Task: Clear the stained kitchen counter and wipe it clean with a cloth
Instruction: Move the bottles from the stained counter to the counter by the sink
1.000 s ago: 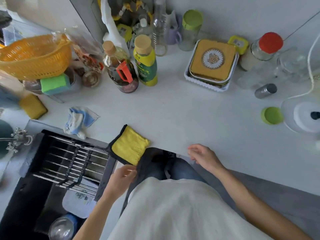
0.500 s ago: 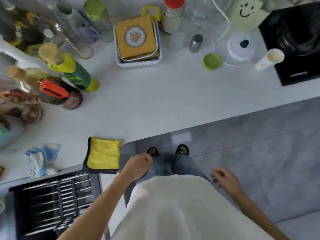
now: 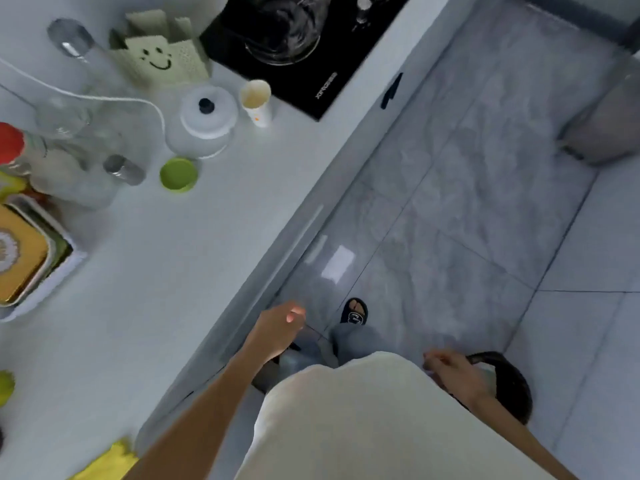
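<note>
- Left hand (image 3: 278,329) — loosely curled, holding nothing, hanging past the surface (image 3: 166,271) edge over the grey floor (image 3: 485,202).
- Right hand (image 3: 452,370) — fingers bent, blurred; whether it grips anything cannot be told; a dark round object (image 3: 509,382) lies just behind it.
- Yellow cloth (image 3: 107,462) — on the surface, beside the left forearm, well back from the left hand; only a corner shows.
- Green lid (image 3: 178,174) — far ahead of the left hand, on the surface.
- White cup (image 3: 257,102) — beyond the lid, just beside the black cooktop (image 3: 311,46).
- Gold-lidded tin in white tray (image 3: 20,258) — far to the left of the left hand.
</note>
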Motion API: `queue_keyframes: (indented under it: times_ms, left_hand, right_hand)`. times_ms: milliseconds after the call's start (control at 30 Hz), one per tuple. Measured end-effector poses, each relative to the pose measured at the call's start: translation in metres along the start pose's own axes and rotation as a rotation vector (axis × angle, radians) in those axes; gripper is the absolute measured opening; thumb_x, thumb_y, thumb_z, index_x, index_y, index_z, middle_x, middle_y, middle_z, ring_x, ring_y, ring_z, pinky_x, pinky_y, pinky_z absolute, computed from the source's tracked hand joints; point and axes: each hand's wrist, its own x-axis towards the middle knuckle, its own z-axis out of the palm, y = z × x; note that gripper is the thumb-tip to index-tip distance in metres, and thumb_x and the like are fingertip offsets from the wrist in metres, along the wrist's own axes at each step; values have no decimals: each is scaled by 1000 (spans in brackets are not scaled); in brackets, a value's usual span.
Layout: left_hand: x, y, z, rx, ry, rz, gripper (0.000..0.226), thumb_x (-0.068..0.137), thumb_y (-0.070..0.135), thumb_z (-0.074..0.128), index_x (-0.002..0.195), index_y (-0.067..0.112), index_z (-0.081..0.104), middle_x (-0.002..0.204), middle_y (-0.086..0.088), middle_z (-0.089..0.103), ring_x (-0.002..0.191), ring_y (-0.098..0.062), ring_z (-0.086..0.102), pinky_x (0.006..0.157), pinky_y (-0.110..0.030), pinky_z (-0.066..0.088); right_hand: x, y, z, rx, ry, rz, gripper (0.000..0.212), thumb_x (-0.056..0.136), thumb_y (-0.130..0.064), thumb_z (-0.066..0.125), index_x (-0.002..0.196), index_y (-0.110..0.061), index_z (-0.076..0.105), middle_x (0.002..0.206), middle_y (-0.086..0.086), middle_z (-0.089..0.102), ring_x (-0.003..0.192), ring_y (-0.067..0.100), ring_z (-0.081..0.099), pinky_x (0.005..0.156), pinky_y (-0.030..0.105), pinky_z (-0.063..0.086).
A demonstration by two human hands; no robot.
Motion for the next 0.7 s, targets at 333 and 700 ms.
queue_keyframes:
  times_ms: [333, 700]
  left_hand:
    - [54, 66, 7, 285, -12, -168, 21, 98, 14, 58, 88, 20, 76, 70, 2, 73, 77, -19, 73, 69, -26, 53]
    - [190, 222, -47, 279, -74, -145, 27, 97, 14, 55, 80, 23, 75, 65, 4, 73, 55, -12, 63, 59, -26, 48]
  right_hand:
    - [81, -84, -111, 385, 74, -95, 14, 102, -14, 58, 102, -20, 71, 94, 4, 74, 74, 21, 67, 64, 30, 46]
    - [133, -156, -201, 609, 122, 20, 15, 103, -18, 60, 114, -13, 69, 105, 12, 73, 81, 25, 66, 67, 30, 48]
